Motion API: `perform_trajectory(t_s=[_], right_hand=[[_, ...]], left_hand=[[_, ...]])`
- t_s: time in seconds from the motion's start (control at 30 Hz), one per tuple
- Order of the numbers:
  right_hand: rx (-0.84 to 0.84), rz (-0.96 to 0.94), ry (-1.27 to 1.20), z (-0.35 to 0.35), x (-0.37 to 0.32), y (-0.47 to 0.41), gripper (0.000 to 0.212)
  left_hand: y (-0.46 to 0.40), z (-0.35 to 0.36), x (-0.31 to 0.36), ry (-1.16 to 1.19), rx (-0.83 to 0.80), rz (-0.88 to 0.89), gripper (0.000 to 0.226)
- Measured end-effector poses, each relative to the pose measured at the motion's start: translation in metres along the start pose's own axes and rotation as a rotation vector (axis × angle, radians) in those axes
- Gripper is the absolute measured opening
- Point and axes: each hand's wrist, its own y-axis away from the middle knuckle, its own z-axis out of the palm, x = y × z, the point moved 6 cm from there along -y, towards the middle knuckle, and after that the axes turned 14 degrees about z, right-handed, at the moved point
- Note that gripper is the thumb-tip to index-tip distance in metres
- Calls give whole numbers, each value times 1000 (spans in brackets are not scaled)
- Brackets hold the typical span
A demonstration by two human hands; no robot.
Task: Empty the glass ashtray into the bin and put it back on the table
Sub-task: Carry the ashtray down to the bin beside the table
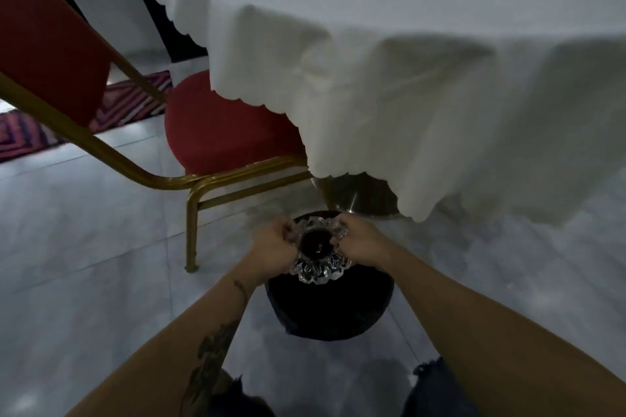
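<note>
The cut-glass ashtray [317, 264] hangs directly over the black bin [332, 308] on the floor, held between both hands. My left hand [272, 249] grips its left rim and my right hand [362, 242] grips its right rim. The ashtray's dark round centre faces the camera; I cannot tell how far it is tilted. The table [440, 44], covered by a white scalloped cloth, rises behind and to the right of the bin.
A red chair with a gold metal frame [216, 132] stands left of the bin, its seat tucked under the tablecloth. A metal table base [355, 196] sits just behind the bin. A striped rug [132, 101] lies at the far left on the grey tiled floor.
</note>
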Motion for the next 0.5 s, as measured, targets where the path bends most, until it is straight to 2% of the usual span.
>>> perform_trajectory(t_s=[0.2, 0.4, 0.5], right_hand=[[53, -158, 107, 1, 13, -24, 21], [251, -279, 84, -8, 21, 5, 42], [326, -343, 105, -10, 24, 9, 49]], left_hand=[[-22, 21, -15, -130, 116, 203, 27], [-13, 34, 7, -236, 106, 522, 32], [-13, 35, 8, -300, 113, 596, 41]])
